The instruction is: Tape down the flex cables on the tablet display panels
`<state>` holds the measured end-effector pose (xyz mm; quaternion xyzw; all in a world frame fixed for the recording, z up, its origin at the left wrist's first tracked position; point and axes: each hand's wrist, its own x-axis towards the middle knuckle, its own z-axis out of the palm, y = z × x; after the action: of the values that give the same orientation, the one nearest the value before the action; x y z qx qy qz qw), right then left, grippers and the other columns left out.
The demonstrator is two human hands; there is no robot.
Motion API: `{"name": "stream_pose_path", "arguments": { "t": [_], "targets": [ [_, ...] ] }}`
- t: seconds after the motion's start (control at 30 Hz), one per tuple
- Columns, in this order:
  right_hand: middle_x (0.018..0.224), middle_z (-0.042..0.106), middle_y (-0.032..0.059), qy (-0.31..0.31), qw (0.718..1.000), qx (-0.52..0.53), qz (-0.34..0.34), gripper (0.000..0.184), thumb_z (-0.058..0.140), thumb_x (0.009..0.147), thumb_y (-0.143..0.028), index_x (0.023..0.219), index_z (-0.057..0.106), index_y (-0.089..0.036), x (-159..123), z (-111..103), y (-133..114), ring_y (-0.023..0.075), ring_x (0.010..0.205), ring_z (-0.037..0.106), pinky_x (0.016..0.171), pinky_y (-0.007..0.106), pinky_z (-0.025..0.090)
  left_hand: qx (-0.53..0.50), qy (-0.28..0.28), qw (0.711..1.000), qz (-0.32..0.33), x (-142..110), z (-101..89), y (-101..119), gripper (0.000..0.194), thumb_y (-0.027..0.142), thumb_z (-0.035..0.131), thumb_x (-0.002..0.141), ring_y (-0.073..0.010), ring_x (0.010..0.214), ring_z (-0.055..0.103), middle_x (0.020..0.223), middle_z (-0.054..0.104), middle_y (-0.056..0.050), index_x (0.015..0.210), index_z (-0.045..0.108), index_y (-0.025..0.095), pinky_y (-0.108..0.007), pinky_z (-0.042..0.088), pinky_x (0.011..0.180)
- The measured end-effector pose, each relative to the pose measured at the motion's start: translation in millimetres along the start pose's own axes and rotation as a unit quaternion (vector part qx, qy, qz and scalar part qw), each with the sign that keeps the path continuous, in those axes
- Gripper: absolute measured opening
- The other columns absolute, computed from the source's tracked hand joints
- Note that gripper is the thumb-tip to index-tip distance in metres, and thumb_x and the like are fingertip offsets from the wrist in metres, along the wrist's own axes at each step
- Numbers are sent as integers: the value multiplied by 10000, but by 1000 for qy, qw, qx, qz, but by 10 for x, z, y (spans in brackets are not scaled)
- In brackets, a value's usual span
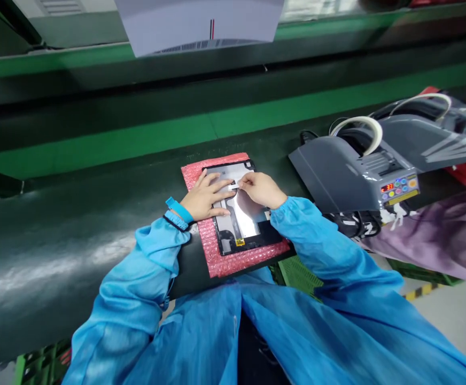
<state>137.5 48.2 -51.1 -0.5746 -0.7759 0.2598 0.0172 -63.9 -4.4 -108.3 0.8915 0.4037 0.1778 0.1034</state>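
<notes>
Panel (243,214) on bubble wrap (220,266) on desk (76,240) looks thin, stiff and fragile, best held by its edges, while left hand (201,202) rests spread on it and right hand (263,190) pinches white strip (234,186).

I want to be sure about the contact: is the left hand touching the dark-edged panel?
Touching. The head view shows the left hand with its spread fingers lying on the dark-edged panel.

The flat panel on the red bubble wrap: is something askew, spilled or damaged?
Nothing looks spilled or broken. The panel sits off-centre on the wrap, with more wrap showing at its left. Glare, the left hand and the right hand hide parts, so I cannot rule out small damage.
</notes>
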Motion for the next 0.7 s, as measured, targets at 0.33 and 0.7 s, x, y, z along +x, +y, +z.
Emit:
{"name": "stream_pose_path", "arguments": {
  "t": [0.33, 0.7],
  "targets": [
    [1028, 731, 127, 10, 996, -85, -4, 293, 447, 886, -232, 978, 715, -157, -35, -15, -143, 254, 964, 659, 779, 311, 449, -11, 7, 1000, -2, -2, 8, 7, 628, 675, 487, 837, -385, 1343, 318, 1456, 479, -82, 1333, 560, 297, -713, 125, 1102],
    [962, 718, 152, 7, 994, -110, 3, 290, 542, 877, -412, 927, 685, -165, -44, -1, -242, 272, 934, 657, 749, 332, 450, -8, 7, 1000, -7, 6, -2, 13, 607, 664, 526, 823, -375, 1330, 332, 1454, 480, -72, 1305, 583, 300, -694, 121, 1113]
  ]
}}
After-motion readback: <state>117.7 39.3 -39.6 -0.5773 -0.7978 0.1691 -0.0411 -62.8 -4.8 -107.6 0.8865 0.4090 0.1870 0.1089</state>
